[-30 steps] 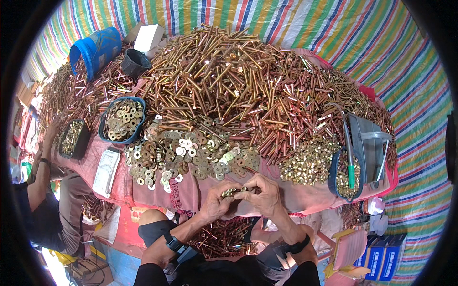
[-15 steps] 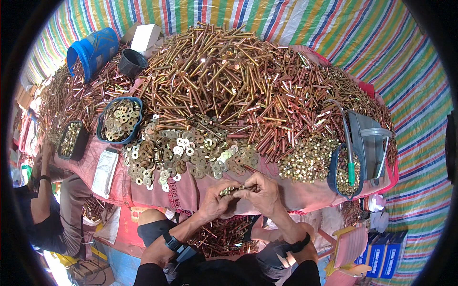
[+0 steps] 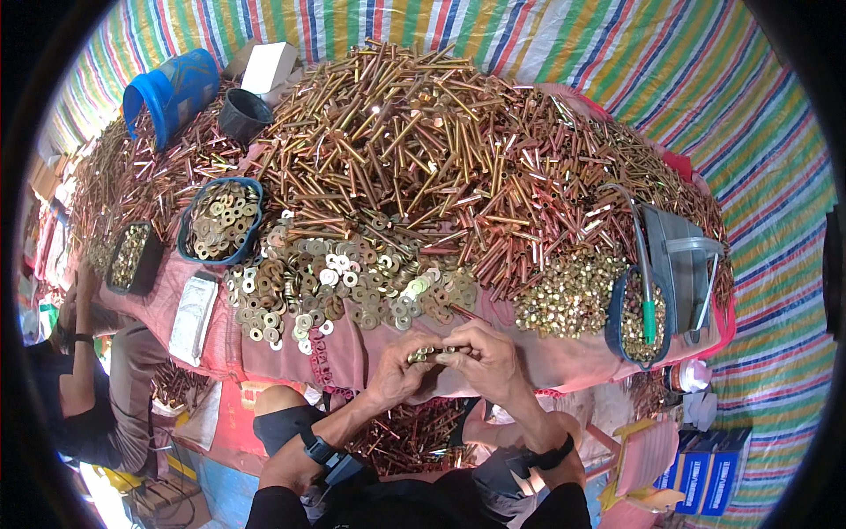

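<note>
Close together over the table's near edge, my left hand point(image 3: 398, 368) is closed around a few short brass-coloured bolts point(image 3: 419, 354) whose ends show past the fingers. My right hand point(image 3: 490, 360) meets it from the right, thumb and fingers pinched on the other end of the same metal pieces. A thin reddish rod point(image 3: 462, 311) shows just beyond the right fingers; whether it is held or lying there I cannot tell. Flat washers point(image 3: 352, 286) lie spread just beyond my hands, and a heap of small nuts point(image 3: 568, 300) sits to their right.
A big mound of bolts point(image 3: 397, 150) covers the far table. Tubs of washers point(image 3: 184, 231) and nuts point(image 3: 614, 328) flank it. A blue bucket point(image 3: 189, 88), black cup point(image 3: 244, 116), grey bin point(image 3: 674, 242) and silver packet point(image 3: 192, 322) stand around. Another person's arm point(image 3: 81, 353) is at left.
My right hand has shifted slightly left and its fingers have closed in nearer to my left hand. The left hand has hardly moved.
</note>
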{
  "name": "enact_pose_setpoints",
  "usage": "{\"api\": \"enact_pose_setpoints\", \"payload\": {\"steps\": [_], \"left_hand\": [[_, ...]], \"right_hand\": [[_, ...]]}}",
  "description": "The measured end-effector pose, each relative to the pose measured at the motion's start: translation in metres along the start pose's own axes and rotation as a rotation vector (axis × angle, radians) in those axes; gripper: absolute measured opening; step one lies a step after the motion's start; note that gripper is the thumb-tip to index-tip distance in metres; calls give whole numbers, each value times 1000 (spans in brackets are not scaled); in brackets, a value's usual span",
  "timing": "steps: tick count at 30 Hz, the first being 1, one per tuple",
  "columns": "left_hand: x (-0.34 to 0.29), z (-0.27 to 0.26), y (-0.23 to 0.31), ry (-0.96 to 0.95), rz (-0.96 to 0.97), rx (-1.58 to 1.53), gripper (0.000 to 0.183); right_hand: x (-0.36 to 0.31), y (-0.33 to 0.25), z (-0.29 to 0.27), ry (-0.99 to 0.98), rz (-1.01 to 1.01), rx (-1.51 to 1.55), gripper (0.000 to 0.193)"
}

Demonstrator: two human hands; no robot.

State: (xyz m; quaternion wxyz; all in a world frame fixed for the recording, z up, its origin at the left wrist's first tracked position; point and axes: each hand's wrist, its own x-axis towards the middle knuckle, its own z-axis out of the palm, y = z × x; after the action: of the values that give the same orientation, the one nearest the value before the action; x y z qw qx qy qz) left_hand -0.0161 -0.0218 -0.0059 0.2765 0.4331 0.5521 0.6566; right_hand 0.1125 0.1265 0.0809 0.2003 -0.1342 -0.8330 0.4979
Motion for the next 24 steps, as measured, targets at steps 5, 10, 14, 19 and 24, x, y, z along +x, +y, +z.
{"api": "enact_pose_setpoints", "payload": {"steps": [5, 10, 14, 19, 24], "left_hand": [[0, 2, 3, 35, -4, -9, 33], [1, 1, 3, -5, 23, 66, 35], [-1, 2, 1, 16, -19, -34, 36], [0, 5, -2, 50, -21, -37, 33], [0, 6, 1, 221, -34, 39, 31]], "right_hand": [[1, -1, 0, 20, -100, -58, 30], [-2, -1, -2, 32, -139, -38, 28], [-7, 2, -2, 13, -50, -19, 26], [-7, 18, 0, 98, -61, -5, 19], [-7, 29, -21, -143, 377, 307, 13]]}}
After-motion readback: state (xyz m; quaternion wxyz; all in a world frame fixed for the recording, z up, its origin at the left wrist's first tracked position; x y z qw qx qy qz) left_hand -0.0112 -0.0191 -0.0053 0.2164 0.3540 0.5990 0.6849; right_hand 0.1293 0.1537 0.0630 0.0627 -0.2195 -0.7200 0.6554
